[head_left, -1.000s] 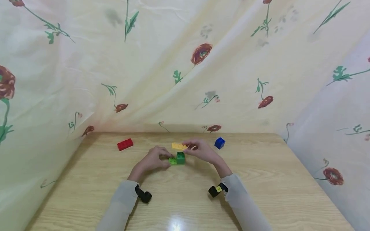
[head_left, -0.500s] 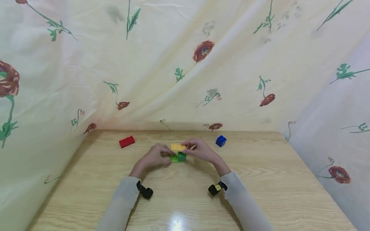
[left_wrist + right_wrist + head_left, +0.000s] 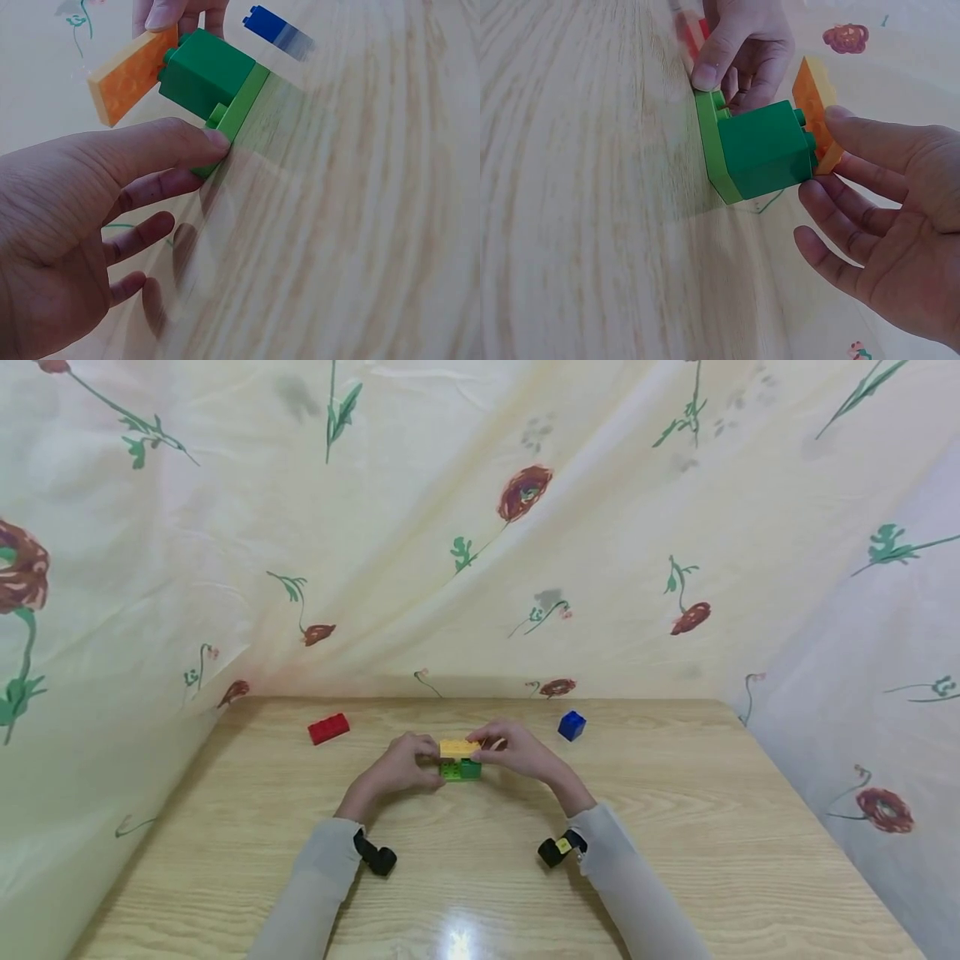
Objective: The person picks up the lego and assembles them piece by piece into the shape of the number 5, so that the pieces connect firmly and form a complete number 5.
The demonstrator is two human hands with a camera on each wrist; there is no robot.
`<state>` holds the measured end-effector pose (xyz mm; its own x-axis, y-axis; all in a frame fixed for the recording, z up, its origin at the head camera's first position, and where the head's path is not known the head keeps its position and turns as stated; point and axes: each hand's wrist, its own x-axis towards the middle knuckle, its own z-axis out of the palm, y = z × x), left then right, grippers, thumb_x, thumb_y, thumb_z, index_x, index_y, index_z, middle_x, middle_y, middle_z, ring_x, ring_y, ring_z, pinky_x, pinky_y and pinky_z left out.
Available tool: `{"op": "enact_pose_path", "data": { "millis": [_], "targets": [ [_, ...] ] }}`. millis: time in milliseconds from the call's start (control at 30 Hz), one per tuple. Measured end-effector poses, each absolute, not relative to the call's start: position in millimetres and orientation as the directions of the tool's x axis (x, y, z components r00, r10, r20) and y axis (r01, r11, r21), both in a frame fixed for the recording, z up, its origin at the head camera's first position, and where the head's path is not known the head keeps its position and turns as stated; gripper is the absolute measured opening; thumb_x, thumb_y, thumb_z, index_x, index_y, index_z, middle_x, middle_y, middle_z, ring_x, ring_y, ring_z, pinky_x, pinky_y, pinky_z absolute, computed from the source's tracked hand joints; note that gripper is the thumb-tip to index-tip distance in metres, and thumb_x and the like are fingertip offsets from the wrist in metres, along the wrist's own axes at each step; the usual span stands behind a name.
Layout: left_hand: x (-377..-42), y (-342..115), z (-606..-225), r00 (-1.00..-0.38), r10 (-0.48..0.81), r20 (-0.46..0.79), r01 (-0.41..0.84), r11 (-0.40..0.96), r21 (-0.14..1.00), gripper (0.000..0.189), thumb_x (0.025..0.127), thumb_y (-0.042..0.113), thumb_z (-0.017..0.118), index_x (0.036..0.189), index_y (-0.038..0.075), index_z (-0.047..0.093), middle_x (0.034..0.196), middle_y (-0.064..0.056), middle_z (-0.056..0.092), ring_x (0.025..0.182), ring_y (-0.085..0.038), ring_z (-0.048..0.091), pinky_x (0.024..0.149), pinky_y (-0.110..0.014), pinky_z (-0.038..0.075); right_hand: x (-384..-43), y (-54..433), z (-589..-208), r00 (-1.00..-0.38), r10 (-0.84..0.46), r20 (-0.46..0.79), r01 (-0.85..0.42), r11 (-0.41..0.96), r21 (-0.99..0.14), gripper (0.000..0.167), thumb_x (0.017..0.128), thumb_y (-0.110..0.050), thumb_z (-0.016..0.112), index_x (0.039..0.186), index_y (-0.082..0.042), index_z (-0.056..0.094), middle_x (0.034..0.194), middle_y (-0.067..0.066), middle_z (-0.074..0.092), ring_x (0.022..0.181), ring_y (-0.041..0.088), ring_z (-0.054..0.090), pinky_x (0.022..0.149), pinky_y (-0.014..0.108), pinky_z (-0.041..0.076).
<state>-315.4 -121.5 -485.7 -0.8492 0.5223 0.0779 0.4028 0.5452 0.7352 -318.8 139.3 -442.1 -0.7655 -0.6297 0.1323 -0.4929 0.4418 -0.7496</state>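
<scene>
My left hand (image 3: 82, 195) pinches one end of a flat light green building plate (image 3: 244, 109) between thumb and fingers, holding it at the tabletop. On the plate's other end stands a dark green building brick (image 3: 769, 150), studs up. My right hand (image 3: 900, 202) pinches a flat yellow-orange building plate (image 3: 816, 112) by its right end. In both wrist views that plate is right at the studs of the dark green brick, slightly tilted. Its other end reaches out over the bare light green studs toward my left hand.
A red brick (image 3: 328, 728) lies at the back left of the wooden table (image 3: 465, 877). At the back right is a blue brick (image 3: 572, 725). Behind the table hangs a flowered cloth (image 3: 375, 527).
My right hand has brought the yellow-orange plate slightly left and toward me, down onto the level of the dark green brick's top. The left hand keeps its grip on the light green plate.
</scene>
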Motion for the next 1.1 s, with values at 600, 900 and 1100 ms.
{"op": "enact_pose_path", "data": {
  "millis": [600, 900, 1100],
  "targets": [
    [-316.0, -120.9, -487.1, -0.855, 0.516, 0.052, 0.385, 0.566, 0.729, 0.026, 0.082, 0.019, 0.086, 0.108, 0.016, 0.080, 0.113, 0.000, 0.071, 0.112, -0.023, 0.054, 0.103, -0.051, 0.042, -318.2, 137.5, -442.4, -0.773, -0.624, 0.112, -0.483, 0.464, -0.742, 0.031, 0.095, -0.016, 0.073, 0.123, -0.003, 0.071, 0.111, 0.013, 0.071, 0.097, 0.018, 0.063, 0.083, 0.027, 0.056],
    [-314.9, -121.1, -486.6, -0.852, 0.520, 0.063, 0.389, 0.548, 0.740, 0.026, 0.082, 0.018, 0.086, 0.108, 0.016, 0.081, 0.111, 0.001, 0.072, 0.112, -0.023, 0.055, 0.104, -0.051, 0.041, -313.8, 134.7, -437.4, -0.779, -0.615, 0.121, -0.496, 0.487, -0.719, 0.030, 0.093, -0.014, 0.074, 0.121, -0.002, 0.072, 0.109, 0.012, 0.072, 0.097, 0.018, 0.063, 0.083, 0.029, 0.056],
    [-315.0, -120.9, -485.6, -0.853, 0.518, 0.062, 0.383, 0.541, 0.749, 0.024, 0.081, 0.018, 0.086, 0.105, 0.016, 0.081, 0.110, 0.000, 0.071, 0.112, -0.023, 0.056, 0.105, -0.052, 0.040, -312.3, 134.5, -436.1, -0.790, -0.603, 0.115, -0.476, 0.485, -0.734, 0.030, 0.093, -0.015, 0.075, 0.121, -0.003, 0.072, 0.110, 0.011, 0.071, 0.097, 0.018, 0.062, 0.084, 0.029, 0.055]
  ]
}}
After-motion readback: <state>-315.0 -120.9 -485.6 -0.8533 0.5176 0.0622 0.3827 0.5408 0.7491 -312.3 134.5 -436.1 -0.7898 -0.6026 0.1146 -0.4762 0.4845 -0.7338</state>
